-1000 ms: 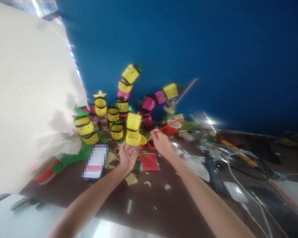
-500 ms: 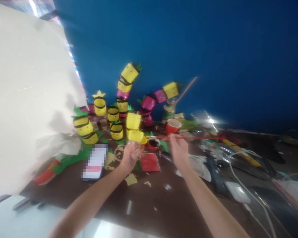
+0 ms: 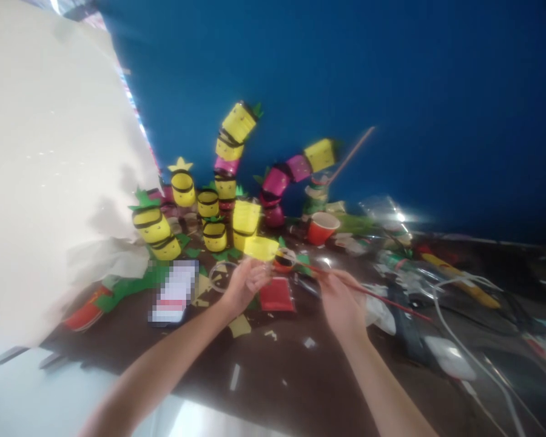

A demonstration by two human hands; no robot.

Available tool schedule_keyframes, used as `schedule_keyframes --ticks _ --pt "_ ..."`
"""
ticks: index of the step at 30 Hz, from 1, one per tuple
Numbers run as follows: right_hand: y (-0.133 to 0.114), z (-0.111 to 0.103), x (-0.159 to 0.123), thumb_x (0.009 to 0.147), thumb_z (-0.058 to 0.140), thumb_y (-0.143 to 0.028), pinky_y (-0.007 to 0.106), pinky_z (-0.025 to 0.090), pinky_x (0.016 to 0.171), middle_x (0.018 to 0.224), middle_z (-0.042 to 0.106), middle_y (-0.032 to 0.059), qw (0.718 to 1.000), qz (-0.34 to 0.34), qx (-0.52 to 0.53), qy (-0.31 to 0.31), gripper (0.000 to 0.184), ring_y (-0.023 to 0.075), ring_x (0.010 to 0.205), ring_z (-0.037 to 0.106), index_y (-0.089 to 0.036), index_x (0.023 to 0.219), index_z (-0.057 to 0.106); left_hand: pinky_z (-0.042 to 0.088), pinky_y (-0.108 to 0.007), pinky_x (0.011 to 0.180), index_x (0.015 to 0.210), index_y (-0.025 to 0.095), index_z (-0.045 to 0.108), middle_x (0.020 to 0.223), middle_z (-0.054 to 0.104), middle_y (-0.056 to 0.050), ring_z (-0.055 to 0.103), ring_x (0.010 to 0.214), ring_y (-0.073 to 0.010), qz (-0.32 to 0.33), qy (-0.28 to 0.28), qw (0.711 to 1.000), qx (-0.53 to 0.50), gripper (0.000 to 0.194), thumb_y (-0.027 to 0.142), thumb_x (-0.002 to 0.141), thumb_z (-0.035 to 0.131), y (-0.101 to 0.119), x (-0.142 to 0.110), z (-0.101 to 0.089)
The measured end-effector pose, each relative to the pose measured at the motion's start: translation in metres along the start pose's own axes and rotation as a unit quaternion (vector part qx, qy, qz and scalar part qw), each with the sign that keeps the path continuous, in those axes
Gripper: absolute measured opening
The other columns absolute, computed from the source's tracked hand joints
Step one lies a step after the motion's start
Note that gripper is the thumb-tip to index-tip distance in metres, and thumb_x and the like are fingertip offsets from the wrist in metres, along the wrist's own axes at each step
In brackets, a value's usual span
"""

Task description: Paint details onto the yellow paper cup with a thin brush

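My left hand is closed around a small yellow paper cup, tilted on its side with its end turned to the right. Between the fingers of my right hand is a thin red-handled paintbrush. Its handle slants down to the right, and its head points left toward the yellow cup; motion blur hides whether they touch. Just behind the brush head sits a small red cup, partly covered by my left hand and the yellow cup. Beneath the hands lies a flat red square packet.
Yellow cups with black bands and green paper tops stand behind, including a tall curved stack and a pink-and-yellow one. A phone lies left. Red-and-white cup, white cable and yellow-handled tool are right. Paper scraps lie in front.
My right hand has moved down and right, and the brush now slants instead of lying nearly level. The yellow cup has turned and shifted slightly right with my left hand. The view has shifted slightly.
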State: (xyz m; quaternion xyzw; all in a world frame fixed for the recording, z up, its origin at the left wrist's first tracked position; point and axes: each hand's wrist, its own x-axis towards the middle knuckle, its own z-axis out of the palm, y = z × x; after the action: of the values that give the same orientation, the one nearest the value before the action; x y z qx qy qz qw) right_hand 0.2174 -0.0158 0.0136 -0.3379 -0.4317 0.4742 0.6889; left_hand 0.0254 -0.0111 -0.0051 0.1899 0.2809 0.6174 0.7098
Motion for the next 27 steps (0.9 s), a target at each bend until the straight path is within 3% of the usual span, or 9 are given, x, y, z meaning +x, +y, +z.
schedule_keyframes --ticks 4,9,13,21,27 --pt "0.0 0.001 -0.002 0.07 0.072 -0.035 0.04 0.054 0.079 0.074 0.075 0.0003 1.0 -0.003 -0.019 0.004 0.01 0.0196 0.069 0.07 -0.027 0.076 0.071 0.053 -0.031 0.077 0.085 0.015 0.063 0.082 0.072 -0.01 0.069 0.076 -0.0184 -0.01 -0.001 1.0 0.003 0.031 0.041 0.073 0.073 -0.002 0.0 -0.002" --pt "0.006 0.001 -0.002 0.068 0.075 -0.035 0.039 0.054 0.079 0.07 0.074 0.0 0.999 -0.001 -0.023 0.04 0.013 0.0193 0.069 0.07 -0.026 0.077 0.071 0.053 -0.029 0.076 0.089 0.013 0.064 0.083 0.071 -0.009 0.067 0.078 -0.0178 -0.014 -0.031 0.999 0.002 0.042 0.045 0.066 0.079 -0.005 0.001 -0.007" --pt "0.007 -0.002 0.0 0.067 0.075 -0.035 0.038 0.054 0.078 0.072 0.075 0.0012 0.996 -0.005 -0.04 0.079 0.015 0.0192 0.072 0.071 -0.024 0.076 0.07 0.052 -0.029 0.075 0.088 0.014 0.063 0.081 0.07 -0.007 0.066 0.074 -0.0161 -0.024 -0.014 1.0 -0.004 0.037 0.044 0.07 0.075 -0.004 0.001 -0.005" --pt "-0.005 0.002 -0.007 0.073 0.071 -0.038 0.039 0.055 0.077 0.07 0.073 0.0004 0.999 -0.025 -0.042 0.007 0.012 0.0201 0.07 0.07 -0.027 0.078 0.071 0.051 -0.032 0.082 0.091 0.014 0.065 0.089 0.072 -0.01 0.068 0.084 -0.0197 -0.013 -0.035 0.999 0.005 0.036 0.044 0.072 0.074 -0.003 -0.001 -0.003" --pt "0.003 -0.001 -0.006 0.07 0.074 -0.037 0.038 0.054 0.076 0.071 0.073 0.0017 0.996 -0.008 -0.07 0.058 0.016 0.0199 0.069 0.07 -0.024 0.078 0.07 0.053 -0.032 0.08 0.09 0.015 0.064 0.09 0.073 -0.01 0.069 0.085 -0.0196 -0.006 -0.054 0.999 -0.002 0.038 0.042 0.068 0.078 -0.006 0.002 -0.009"
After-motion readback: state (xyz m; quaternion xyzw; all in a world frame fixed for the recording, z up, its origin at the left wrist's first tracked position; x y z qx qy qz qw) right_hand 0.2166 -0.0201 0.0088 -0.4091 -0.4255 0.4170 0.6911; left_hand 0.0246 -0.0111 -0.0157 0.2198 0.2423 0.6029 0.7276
